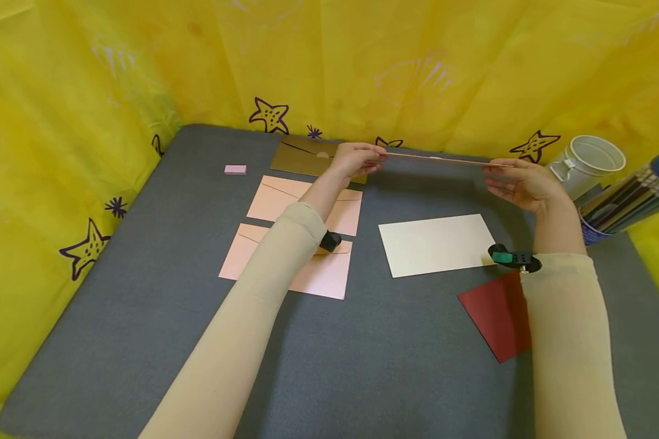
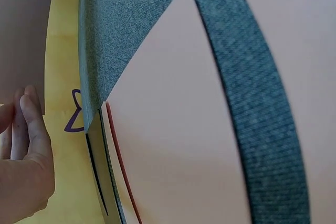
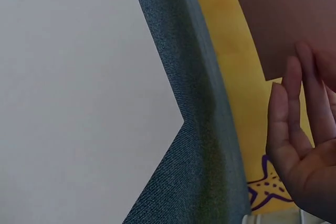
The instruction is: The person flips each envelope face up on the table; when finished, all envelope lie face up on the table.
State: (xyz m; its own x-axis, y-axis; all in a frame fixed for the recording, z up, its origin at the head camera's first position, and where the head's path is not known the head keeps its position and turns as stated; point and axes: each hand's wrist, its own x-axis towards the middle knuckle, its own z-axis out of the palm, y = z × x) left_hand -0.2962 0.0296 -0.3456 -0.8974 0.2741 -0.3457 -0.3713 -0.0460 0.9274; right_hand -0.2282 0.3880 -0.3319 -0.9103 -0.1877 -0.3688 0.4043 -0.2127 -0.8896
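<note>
Pinkish flat paper piece (image 1: 445, 159): is being held up above the far edge of the grey table (image 1: 159, 274), showing nearly edge-on in the head view.
Left hand (image 1: 357, 160): is pinching the left end of the piece between thumb and fingers.
Right hand (image 1: 527, 183): is pinching the right end, the lower fingers spreading away from the paper.
Envelope column: a gold paper envelope (image 1: 307, 160) is lying farthest back, partly behind the left hand; an upper pale pink envelope (image 1: 346, 210) and a lower pale pink envelope (image 1: 324, 271) are lying nearer, the left forearm passing over both.
Centre right: a white rectangular paper (image 1: 439, 245) is lying flat; a dark red paper piece (image 1: 496, 317) is lying nearer, partly hidden by the right sleeve (image 1: 568, 323).
Left rear: a small pink block (image 1: 235, 170) is resting beside the gold envelope, apart from it.
Right rear: a white cylindrical mug (image 1: 595, 155) is standing near a blue holder (image 1: 595, 233) containing pencils (image 1: 626, 201).
Backdrop: yellow patterned cloth (image 1: 351, 61) is hanging behind the table.
</note>
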